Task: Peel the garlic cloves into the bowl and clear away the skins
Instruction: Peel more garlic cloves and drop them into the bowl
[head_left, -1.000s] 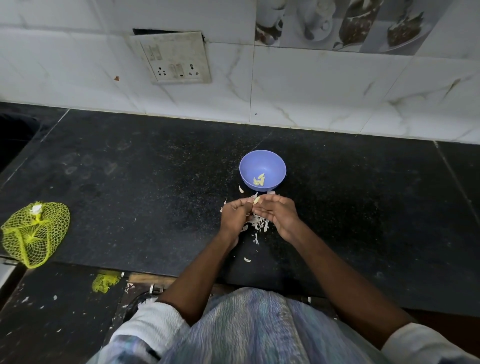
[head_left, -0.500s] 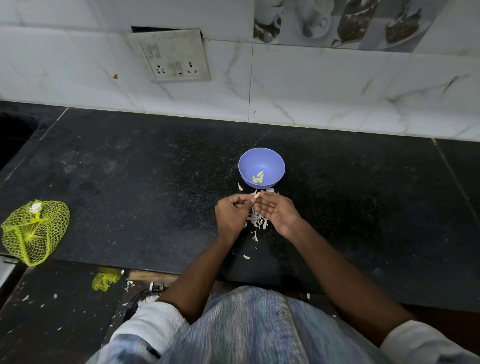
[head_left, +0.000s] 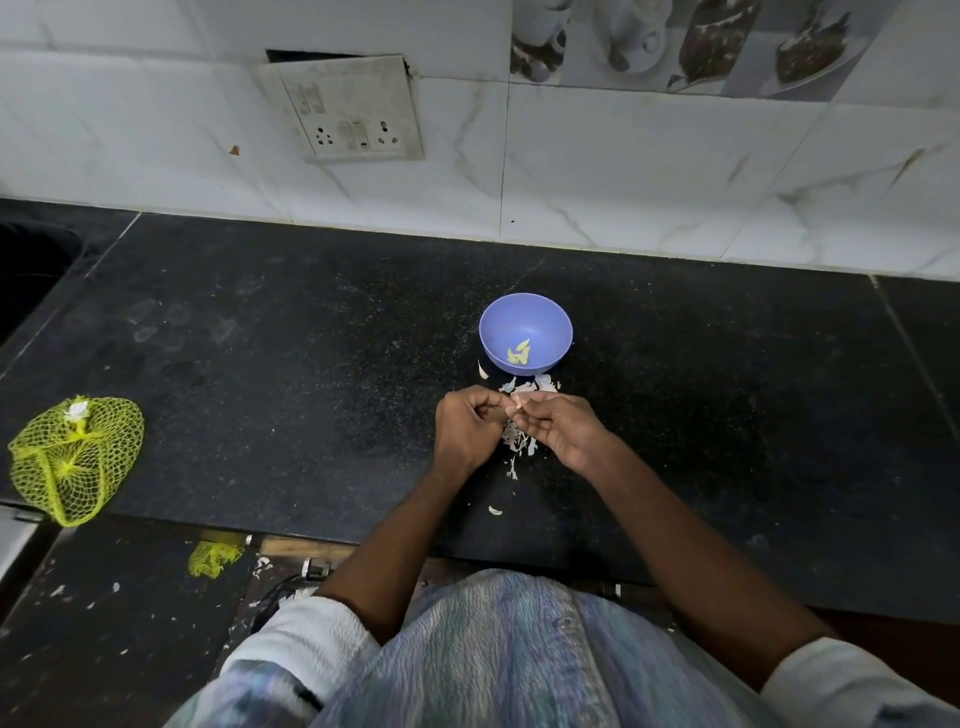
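Note:
A small blue bowl (head_left: 525, 322) stands on the black counter with a few peeled garlic cloves (head_left: 519, 354) at its bottom. Just in front of it my left hand (head_left: 464, 432) and my right hand (head_left: 558, 428) meet, fingertips pinching one garlic clove (head_left: 516, 414) between them. White garlic skins (head_left: 517, 439) lie scattered under and around my hands. One loose piece of garlic (head_left: 483, 369) lies left of the bowl.
A yellow net bag (head_left: 72, 457) lies at the counter's left front edge. A scrap of yellow netting (head_left: 213, 557) sits on the lower surface below. A socket plate (head_left: 348, 109) is on the tiled wall behind. A dark sink recess (head_left: 26, 260) is at the far left.
Both hands have stayed in front of the bowl, working the clove; their fingers shifted slightly. The bowl and the skins have not moved.

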